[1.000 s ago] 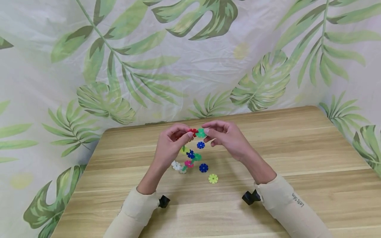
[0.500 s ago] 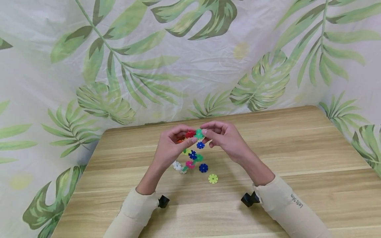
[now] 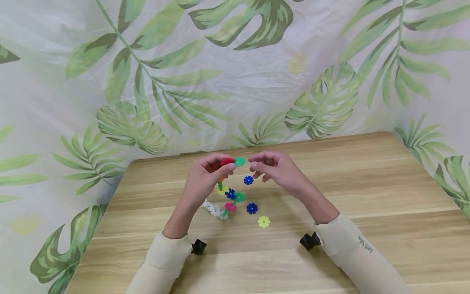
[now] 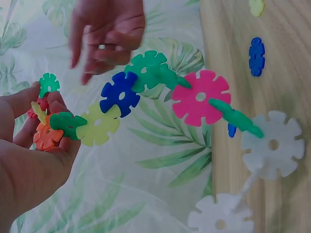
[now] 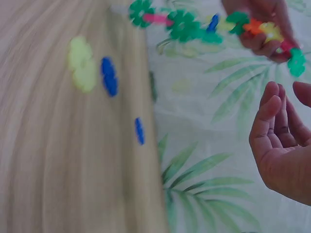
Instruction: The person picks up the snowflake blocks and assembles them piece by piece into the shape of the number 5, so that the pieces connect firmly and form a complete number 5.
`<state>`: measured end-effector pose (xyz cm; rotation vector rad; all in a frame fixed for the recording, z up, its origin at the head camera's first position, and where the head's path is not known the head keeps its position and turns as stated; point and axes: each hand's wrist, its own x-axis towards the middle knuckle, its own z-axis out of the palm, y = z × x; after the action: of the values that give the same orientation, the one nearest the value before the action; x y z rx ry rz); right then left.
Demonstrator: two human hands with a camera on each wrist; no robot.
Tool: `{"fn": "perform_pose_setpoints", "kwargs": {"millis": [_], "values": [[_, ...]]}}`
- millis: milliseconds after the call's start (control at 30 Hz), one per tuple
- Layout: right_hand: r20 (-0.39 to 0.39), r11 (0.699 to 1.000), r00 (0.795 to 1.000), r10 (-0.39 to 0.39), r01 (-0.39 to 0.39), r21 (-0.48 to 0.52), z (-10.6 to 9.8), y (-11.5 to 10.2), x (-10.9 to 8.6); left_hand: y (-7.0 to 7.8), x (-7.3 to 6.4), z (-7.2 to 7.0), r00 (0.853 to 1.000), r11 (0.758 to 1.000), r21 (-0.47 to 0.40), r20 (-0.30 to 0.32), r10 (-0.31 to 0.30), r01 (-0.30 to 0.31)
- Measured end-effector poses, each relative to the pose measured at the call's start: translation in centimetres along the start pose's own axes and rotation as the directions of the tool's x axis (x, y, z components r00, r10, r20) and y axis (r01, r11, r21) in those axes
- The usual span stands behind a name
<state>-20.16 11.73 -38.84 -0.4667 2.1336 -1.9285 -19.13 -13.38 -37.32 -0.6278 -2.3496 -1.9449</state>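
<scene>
My left hand (image 3: pixel 205 177) pinches the end of a chain of notched plastic snowflake discs, at a red disc (image 3: pixel 227 161). A green disc (image 3: pixel 240 161) is slotted onto the red one and juts out past the fingertips. From that hand the chain runs down through orange (image 4: pixel 47 136), yellow (image 4: pixel 98 124), blue (image 4: pixel 114 103), green and pink discs (image 4: pixel 200 98) to white discs (image 4: pixel 282 145). My right hand (image 3: pixel 280 171) holds nothing, its fingers loosely bent a short way right of the green disc; a gap shows between them in the head view.
On the wooden table (image 3: pixel 367 183) lie two loose blue discs, a farther one (image 3: pixel 248 180) and a nearer one (image 3: pixel 252 208), plus a yellow-green disc (image 3: pixel 264 221). Behind the table hangs a leaf-patterned cloth (image 3: pixel 253 81).
The right hand has let go of the green disc, which stays joined to the red one. My left hand has moved slightly left with the chain, baring more white discs.
</scene>
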Motion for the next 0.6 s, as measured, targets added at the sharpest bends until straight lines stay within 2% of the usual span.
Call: {"fn": "perform_pose_setpoints", "kwargs": {"millis": [267,600], "values": [[0.018,0.993,0.999,0.042,-0.04,-0.107,-1.1,2.2,2.3,0.1,0.1,-0.5,1.0,1.0,0.011,0.002,-0.025,0.025],[0.082,0.951,0.997,-0.012,0.037,-0.306,-1.8,4.9,5.1,0.4,-0.1,-0.8,0.998,0.998,0.01,-0.001,-0.061,0.061]]}}
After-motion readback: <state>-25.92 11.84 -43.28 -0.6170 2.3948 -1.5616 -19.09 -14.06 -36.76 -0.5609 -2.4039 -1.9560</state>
